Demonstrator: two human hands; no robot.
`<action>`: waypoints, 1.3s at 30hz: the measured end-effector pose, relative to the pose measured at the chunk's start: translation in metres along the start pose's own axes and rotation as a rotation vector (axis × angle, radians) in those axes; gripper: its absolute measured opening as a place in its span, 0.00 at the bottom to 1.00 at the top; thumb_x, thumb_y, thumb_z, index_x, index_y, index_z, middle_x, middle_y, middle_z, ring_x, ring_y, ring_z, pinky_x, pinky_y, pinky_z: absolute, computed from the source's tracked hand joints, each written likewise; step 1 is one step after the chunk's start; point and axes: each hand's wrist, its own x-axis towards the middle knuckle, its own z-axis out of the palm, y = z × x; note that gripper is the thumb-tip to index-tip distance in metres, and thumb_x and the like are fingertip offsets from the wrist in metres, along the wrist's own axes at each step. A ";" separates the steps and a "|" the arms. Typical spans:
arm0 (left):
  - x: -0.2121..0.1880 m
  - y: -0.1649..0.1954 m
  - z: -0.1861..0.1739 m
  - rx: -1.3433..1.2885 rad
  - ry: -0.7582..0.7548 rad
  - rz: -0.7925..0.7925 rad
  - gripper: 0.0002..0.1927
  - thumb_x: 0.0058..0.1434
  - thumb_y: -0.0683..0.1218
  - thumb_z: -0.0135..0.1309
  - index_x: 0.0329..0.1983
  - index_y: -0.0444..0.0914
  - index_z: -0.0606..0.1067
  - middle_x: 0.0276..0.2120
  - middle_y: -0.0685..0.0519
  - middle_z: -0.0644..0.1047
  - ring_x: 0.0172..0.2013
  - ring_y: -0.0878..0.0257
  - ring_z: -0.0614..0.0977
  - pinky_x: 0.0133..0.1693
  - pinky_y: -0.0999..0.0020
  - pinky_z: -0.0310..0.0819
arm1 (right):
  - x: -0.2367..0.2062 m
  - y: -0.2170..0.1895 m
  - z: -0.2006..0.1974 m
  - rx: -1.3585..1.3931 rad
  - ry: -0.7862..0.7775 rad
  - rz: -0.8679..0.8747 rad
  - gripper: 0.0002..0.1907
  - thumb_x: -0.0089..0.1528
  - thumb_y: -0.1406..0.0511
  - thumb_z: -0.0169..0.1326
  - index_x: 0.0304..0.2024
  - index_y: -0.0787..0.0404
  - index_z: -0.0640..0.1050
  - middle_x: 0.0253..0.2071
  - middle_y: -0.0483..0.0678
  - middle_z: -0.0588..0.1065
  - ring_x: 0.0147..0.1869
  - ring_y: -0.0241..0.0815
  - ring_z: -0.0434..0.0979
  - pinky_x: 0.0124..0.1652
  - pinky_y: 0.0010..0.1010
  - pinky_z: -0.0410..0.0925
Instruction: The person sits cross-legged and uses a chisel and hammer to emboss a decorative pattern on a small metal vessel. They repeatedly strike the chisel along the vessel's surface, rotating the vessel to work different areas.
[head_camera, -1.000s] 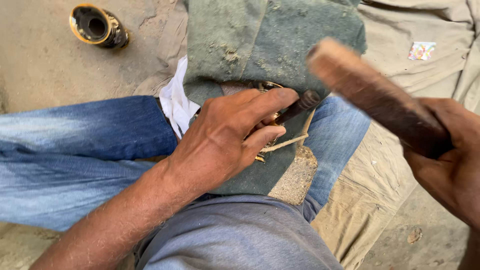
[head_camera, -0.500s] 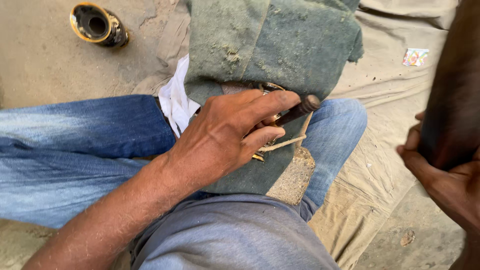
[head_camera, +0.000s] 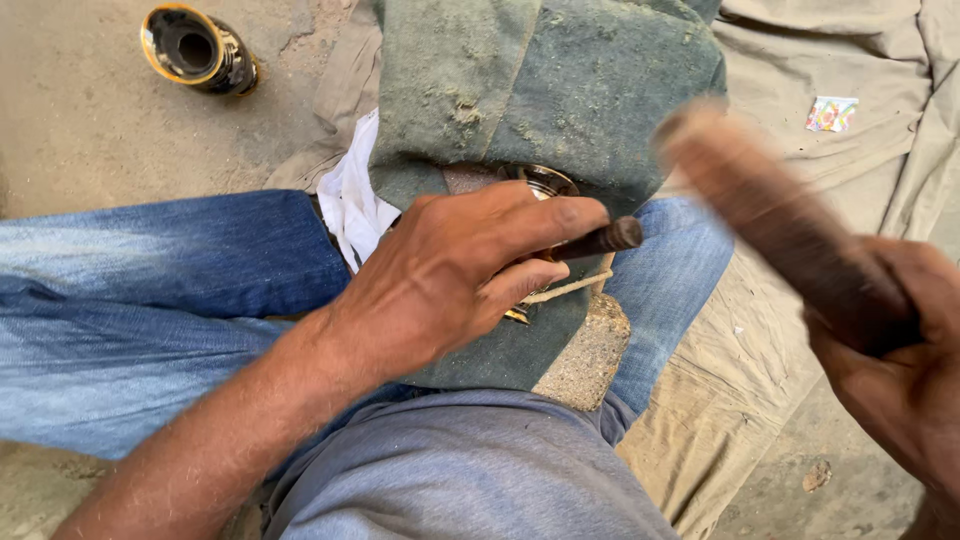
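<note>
Left hand (head_camera: 450, 280) lay curled over the lap, its thumb and forefinger pinched round a short dark punch (head_camera: 598, 240) whose blunt end stuck out to the right. Beneath the fingers sat a dark round metal piece (head_camera: 540, 180) with a shiny rim, mostly hidden, resting on a dusty green cloth (head_camera: 540, 90) that ran away to the far side. A pale stick (head_camera: 570, 290) poked out just under the thumb, across the cloth. Right hand (head_camera: 900, 380), at the near right, was closed tight about the handle of a wooden mallet (head_camera: 760, 210), which slanted up and left, blurred, its head well above the punch and apart from it. Blue jeans (head_camera: 150, 300) covered the legs on either side of the cloth, with a white rag (head_camera: 350, 200) tucked at the cloth's left edge. Far left, on the sandy ground (head_camera: 80, 130), a black and gold cup (head_camera: 195, 48) lay on its side. A beige sheet (head_camera: 830, 60) spread out at the far right.
</note>
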 end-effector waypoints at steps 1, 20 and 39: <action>-0.001 0.001 0.001 0.008 0.018 -0.013 0.24 0.65 0.44 0.64 0.63 0.46 0.72 0.34 0.54 0.77 0.33 0.63 0.81 0.36 0.65 0.77 | -0.002 0.003 0.000 0.091 0.034 0.066 0.20 0.60 0.77 0.63 0.52 0.68 0.71 0.32 0.50 0.74 0.30 0.37 0.76 0.29 0.26 0.70; -0.010 0.012 0.029 0.073 0.291 -0.202 0.27 0.67 0.41 0.65 0.67 0.41 0.69 0.39 0.51 0.79 0.37 0.65 0.85 0.38 0.71 0.82 | 0.052 0.116 0.016 -0.342 -0.112 -0.181 0.05 0.73 0.73 0.56 0.42 0.68 0.74 0.32 0.53 0.74 0.29 0.41 0.77 0.34 0.30 0.73; -0.005 0.008 0.021 -0.051 0.196 -0.228 0.27 0.65 0.42 0.65 0.66 0.42 0.70 0.37 0.53 0.78 0.35 0.68 0.84 0.35 0.74 0.84 | 0.048 0.238 0.049 -0.434 -0.307 -0.205 0.10 0.69 0.66 0.58 0.48 0.67 0.79 0.34 0.51 0.80 0.31 0.37 0.82 0.37 0.26 0.76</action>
